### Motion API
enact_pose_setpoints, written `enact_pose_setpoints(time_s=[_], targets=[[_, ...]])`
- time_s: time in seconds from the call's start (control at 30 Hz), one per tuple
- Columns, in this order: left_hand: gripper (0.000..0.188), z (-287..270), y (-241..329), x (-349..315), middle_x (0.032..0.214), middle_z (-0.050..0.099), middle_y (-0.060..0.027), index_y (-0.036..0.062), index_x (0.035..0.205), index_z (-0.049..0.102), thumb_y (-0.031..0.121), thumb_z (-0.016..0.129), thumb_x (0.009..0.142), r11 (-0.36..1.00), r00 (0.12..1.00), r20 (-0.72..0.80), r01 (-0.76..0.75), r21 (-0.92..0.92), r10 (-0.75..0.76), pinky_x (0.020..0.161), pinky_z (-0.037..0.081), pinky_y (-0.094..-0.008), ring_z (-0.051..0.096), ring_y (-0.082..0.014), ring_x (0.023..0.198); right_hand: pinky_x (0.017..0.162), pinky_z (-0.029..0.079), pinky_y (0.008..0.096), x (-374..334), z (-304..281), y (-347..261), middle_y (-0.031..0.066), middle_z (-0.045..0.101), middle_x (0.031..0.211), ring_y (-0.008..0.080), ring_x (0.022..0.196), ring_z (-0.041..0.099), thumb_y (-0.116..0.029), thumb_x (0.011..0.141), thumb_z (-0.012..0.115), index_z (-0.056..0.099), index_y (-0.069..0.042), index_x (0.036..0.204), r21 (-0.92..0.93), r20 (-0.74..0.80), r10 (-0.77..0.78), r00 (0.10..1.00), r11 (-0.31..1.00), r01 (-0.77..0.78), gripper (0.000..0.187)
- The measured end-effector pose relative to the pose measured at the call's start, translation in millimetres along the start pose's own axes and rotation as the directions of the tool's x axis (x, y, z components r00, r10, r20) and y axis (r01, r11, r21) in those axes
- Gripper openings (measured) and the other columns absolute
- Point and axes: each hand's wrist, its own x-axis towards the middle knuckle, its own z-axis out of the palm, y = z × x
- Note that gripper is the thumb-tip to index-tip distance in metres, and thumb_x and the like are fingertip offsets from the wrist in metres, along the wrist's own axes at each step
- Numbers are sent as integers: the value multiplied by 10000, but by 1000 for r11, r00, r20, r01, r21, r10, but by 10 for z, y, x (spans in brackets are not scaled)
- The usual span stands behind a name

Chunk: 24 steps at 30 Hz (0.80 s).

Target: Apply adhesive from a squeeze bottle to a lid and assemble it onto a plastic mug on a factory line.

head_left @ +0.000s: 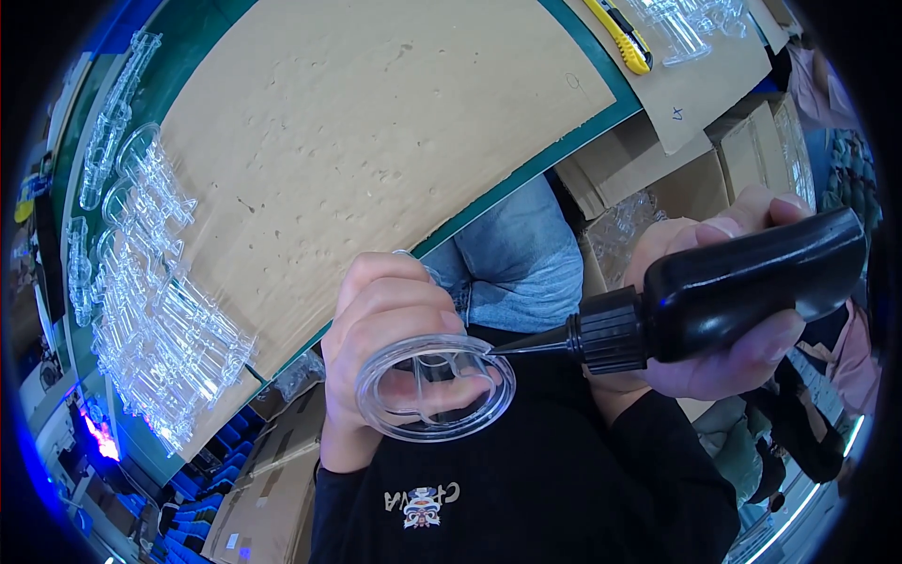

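Clearly both hands are occupied, held up near the body, just this side of the table (550, 160); left hand (387, 305) closed round a clear plastic cup (432, 399), fingers curled behind it, a fingertip showing through the wall; the cup is tilted, its round rim facing the viewer, a thin divider visible inside; right hand (714, 368) gripping a black bottle (752, 277), fingers on the far side, thumb on the near; bottle lies nearly level, base to the right, ribbed cap (611, 329) and thin nozzle (537, 342) aimed left; nozzle tip is at the right part of the cup's rim; whether it touches, cannot tell; brown cardboard sheet (376, 122) covers most of the green tabletop, marked with small dents and dark specks; heap of clear plastic parts (164, 348) along the left edge, more lying farther off to the left; far right, a yellow utility knife (625, 38) beside another group of clear pieces (684, 28); open cardboard box (691, 183) at right, clear wrapping or parts inside, too blurred to say; blue jeans (521, 258) and black top (536, 451) below the hands
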Motion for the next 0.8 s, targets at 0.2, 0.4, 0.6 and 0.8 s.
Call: enact_pose_setpoints(time_s=[0.2,0.4,0.6,0.8], targets=[[422,28,-46,21,846,655,-37,107,884,660,164,875,526,1000,1000,-22,-5,1,6,781,473,-376,564,-237,858,489,512,188,-195,27,-176,156,459,1270,150,837,646,-372,916,565,363,-47,1313,19,-22,16,1000,1000,-16,552],[525,-20,-177,19,794,619,-29,102,941,596,184,870,501,996,997,2,-83,41,83,760,467,-349,544,-218,817,482,505,193,-59,77,68,187,482,1235,165,892,640,-431,938,552,391,-60,1315,-132,-156,-26,987,991,5,553],[477,-36,-140,36,840,644,-44,66,904,627,93,840,479,999,999,-51,-7,-39,5,772,469,-362,566,-232,794,644,515,194,197,196,244,132,533,1091,153,935,613,-440,974,501,424,-83,1346,-64,-325,-12,946,998,-10,521],[567,-169,-148,114,858,575,-67,80,1008,543,115,842,528,992,992,27,-123,-34,124,743,456,-333,519,-213,808,434,413,182,467,71,383,125,571,949,86,580,517,-254,987,486,472,-116,1306,355,-47,337,940,886,-300,349]])
